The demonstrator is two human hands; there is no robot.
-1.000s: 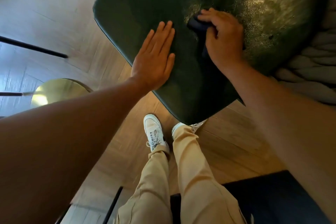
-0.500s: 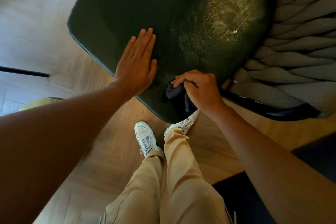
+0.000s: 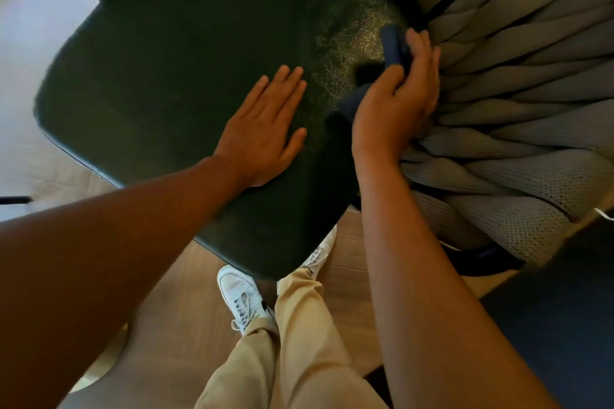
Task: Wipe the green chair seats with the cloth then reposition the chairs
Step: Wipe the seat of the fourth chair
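On the green seat (image 3: 172, 76), right hand (image 3: 395, 103) fingers (image 3: 420, 46) grip the cloth (image 3: 393, 45)

The green chair seat (image 3: 186, 76) has a fine pebbled grain like leather and catches a dull sheen near the dark blue cloth (image 3: 393, 45), which looks soft and matt. Beside it the grey backrest (image 3: 518, 83) is thick knitted cord, and the floor (image 3: 186, 302) is matt wood plank.

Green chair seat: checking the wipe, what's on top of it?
On the green chair seat: left hand flat, right hand gripping the dark cloth. Seat beneath them is hidden.
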